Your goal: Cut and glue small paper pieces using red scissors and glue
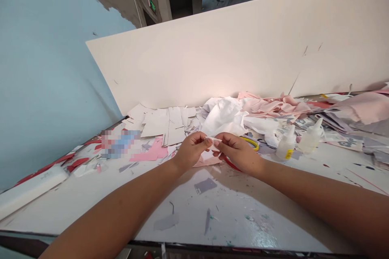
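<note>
Over the middle of the table, my left hand point(194, 149) pinches one side of a small white piece point(214, 141) between thumb and fingers. My right hand point(238, 154) pinches its other side, with the fingertips of both hands almost meeting. Whether this piece is cloth or paper I cannot tell. Just behind it lies crumpled white cloth point(225, 116). A yellow loop point(253, 143) and a red curved strip point(232, 165), which look like handles, show partly behind my right hand. Two squeeze bottles point(286, 144) with pointed nozzles stand to the right of that hand.
Flat white card pieces point(155, 123) and pink scraps point(152, 150) lie left of centre. Pink cloth point(275, 106) is heaped at the back. A long white roll point(33, 190) rests at the left edge. Grey scraps point(205, 185) lie nearer me. A white board point(212, 52) closes off the back.
</note>
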`<state>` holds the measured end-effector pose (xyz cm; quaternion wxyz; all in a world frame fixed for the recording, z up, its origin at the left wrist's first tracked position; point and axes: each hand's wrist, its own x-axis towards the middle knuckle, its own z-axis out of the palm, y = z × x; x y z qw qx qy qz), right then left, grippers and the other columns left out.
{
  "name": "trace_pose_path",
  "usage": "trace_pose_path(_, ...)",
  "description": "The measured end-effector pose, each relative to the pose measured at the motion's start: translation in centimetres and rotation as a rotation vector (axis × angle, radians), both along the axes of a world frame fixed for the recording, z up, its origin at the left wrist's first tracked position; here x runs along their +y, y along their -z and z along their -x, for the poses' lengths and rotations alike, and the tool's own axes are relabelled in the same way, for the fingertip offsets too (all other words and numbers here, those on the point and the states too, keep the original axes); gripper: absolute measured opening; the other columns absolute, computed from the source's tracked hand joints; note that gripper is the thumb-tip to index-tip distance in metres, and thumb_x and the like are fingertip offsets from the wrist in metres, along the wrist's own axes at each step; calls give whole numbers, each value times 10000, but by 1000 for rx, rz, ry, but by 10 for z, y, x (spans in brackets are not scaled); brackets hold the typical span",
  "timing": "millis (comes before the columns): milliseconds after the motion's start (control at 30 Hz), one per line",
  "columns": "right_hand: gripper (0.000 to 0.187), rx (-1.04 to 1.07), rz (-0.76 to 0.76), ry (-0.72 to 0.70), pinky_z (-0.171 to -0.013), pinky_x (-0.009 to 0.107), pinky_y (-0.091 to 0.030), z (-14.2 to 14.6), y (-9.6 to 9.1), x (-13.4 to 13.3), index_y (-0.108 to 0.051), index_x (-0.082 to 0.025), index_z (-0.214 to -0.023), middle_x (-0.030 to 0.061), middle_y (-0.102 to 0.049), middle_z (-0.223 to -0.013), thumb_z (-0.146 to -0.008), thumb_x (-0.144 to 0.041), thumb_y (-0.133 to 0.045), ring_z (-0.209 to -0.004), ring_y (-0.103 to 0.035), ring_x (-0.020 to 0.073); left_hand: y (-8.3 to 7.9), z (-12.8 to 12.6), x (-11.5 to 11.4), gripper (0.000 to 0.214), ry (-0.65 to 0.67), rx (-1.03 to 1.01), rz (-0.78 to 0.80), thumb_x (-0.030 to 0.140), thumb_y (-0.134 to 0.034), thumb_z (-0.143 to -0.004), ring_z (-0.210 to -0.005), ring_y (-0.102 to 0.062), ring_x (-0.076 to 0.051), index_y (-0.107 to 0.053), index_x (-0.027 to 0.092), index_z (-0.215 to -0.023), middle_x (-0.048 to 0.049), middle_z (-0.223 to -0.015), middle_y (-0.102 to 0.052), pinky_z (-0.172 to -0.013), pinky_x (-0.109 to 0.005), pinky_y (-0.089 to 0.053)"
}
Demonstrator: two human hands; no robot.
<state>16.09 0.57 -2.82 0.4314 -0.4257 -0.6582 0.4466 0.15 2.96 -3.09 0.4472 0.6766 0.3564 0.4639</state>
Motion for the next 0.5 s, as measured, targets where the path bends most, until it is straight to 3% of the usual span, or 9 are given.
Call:
trace_pose_path(233, 255, 76, 79, 19, -512, 216, -402, 0, -1, 2, -538, -178, -710, -17, -573, -647, -733, -429, -574, -521, -510, 71, 1, 1, 1, 284, -23, 53, 8, 414, -586, -719, -616, -479, -87, -483, 165, -630, 44, -585, -444, -608, -227, -384)
trace_pose_path(433, 238, 239, 133, 55, -551, 238, -414, 3, -3, 1, -524, -180, -690, -30, -566, -637, -711, -404, -602, -536, -523, 78, -3, 1, -4, 238, 84, 35, 66, 378, -614, -704, -668, -513, -95, -538, 159, -757, 5, -702, -567, -626, -226, -388)
trace_pose_path(500, 234, 277, 129, 71, -566, 237, -416, 4, -2, 0, -523, -182, -690, -36, -560, -641, -711, -401, -604, -548, -519, 74, -3, 0, -5, 208, 65, 45, 66, 336, -635, -685, -667, -502, -95, -548, 156, -742, 3, -701, -577, -625, -226, -385)
